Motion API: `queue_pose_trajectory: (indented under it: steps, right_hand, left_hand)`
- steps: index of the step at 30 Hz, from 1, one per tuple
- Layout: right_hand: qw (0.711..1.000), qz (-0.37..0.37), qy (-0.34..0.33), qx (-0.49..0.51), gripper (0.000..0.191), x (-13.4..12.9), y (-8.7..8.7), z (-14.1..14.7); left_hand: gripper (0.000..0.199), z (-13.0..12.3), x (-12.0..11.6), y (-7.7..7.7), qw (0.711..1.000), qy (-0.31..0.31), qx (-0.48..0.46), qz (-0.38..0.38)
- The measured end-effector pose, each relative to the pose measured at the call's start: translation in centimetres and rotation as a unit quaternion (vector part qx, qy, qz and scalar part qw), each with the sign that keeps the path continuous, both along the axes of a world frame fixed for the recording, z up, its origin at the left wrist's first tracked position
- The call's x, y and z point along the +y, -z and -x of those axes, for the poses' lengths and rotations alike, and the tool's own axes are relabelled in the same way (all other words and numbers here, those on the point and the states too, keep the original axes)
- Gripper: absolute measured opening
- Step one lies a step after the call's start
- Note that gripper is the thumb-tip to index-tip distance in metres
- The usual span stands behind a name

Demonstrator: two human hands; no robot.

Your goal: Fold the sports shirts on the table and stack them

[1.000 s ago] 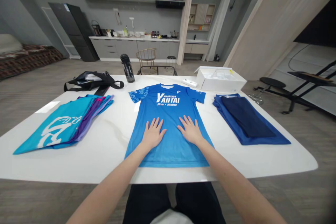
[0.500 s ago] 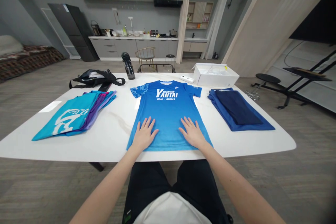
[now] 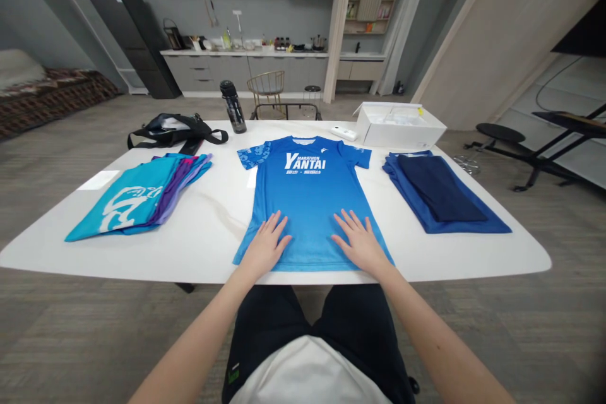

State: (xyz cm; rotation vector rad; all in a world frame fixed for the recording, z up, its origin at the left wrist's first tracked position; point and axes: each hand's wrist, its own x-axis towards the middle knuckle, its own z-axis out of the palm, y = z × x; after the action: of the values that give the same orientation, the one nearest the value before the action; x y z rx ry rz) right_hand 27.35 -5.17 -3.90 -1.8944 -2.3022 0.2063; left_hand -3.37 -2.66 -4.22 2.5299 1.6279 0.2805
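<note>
A blue T-shirt (image 3: 312,202) with white "Marathon Yantai" lettering lies spread flat on the white table (image 3: 218,252), its collar away from me and its hem near the front edge. My left hand (image 3: 266,243) rests on the lower left of the shirt, fingers spread. On the lower right lies my right hand (image 3: 360,242), palm down with the fingers apart. Neither hand grips the cloth. Folded dark blue clothes (image 3: 440,192) are stacked to the right. At the left sits a pile of turquoise and purple shirts (image 3: 132,196).
Behind the left pile lie a black bag (image 3: 175,129) and a dark bottle (image 3: 233,107) standing upright. A white box (image 3: 402,125) stands at the back right, beside a small white object (image 3: 344,133). A chair (image 3: 266,83) is beyond the table.
The view has tilted down and shifted slightly, so everything sits a little differently in the picture. Both hands stay flat on the shirt, with the right a little farther from the left.
</note>
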Motion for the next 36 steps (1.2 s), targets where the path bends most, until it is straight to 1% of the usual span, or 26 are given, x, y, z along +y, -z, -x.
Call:
queue_pose_trajectory:
  steps: [3, 5, 8, 10, 14, 17, 19, 23, 26, 29, 32, 36]
  right_hand:
    - [1.000, -0.002, -0.002, 0.001, 0.067, 0.4, 0.0, 0.8]
    - [1.000, 0.010, 0.003, -0.006, 0.067, 0.5, 0.2, 1.0]
    - [0.999, 0.018, 0.022, -0.016, 0.067, 0.3, 0.7, 0.5]
    - [0.999, 0.016, 0.043, -0.020, 0.068, 0.1, 0.9, -0.3]
    - [0.999, 0.011, 0.048, -0.011, 0.070, -0.2, 0.8, -1.6]
    - [0.999, 0.000, 0.042, 0.002, 0.071, -0.1, 0.7, -2.2]
    - [0.999, -0.004, 0.039, -0.001, 0.072, 0.1, 0.8, -2.4]
    - [0.998, -0.002, 0.049, -0.030, 0.071, 0.1, 1.1, -2.6]
    - [0.998, -0.003, 0.047, -0.035, 0.071, -0.4, 1.3, -2.7]
    - [0.999, -0.007, 0.043, -0.033, 0.071, -0.8, 1.4, -2.8]
    - [0.999, -0.003, 0.043, -0.028, 0.071, -0.4, 1.1, -3.0]
    - [0.999, -0.010, 0.033, -0.019, 0.071, 1.7, 0.5, -2.7]
  left_hand:
    - [0.060, -0.5, 0.0, -0.4, 0.999, -0.033, 0.018, -0.018]
    - [0.063, -0.6, -0.1, -0.3, 0.997, -0.066, 0.031, -0.004]
    - [0.066, -0.3, -0.5, 0.2, 0.994, -0.102, 0.038, 0.020]
    - [0.068, 0.1, -0.9, 0.3, 0.992, -0.113, 0.040, 0.025]
    - [0.068, 0.8, -1.2, -0.2, 0.993, -0.111, 0.040, 0.030]
    - [0.065, 1.0, -0.5, -0.8, 0.994, -0.099, 0.035, 0.010]
    - [0.064, 1.1, 0.3, -0.9, 0.996, -0.084, 0.034, -0.009]
    - [0.065, 1.3, 1.2, 0.1, 0.996, -0.069, 0.052, -0.006]
    - [0.066, 1.6, 1.0, 1.1, 0.996, -0.065, 0.061, -0.005]
    - [0.065, 1.8, 0.5, 1.5, 0.996, -0.063, 0.057, -0.014]
    - [0.066, 1.8, 0.7, 1.1, 0.997, -0.057, 0.048, -0.020]
    - [0.065, 1.5, 2.5, 0.2, 0.997, -0.056, 0.031, -0.035]
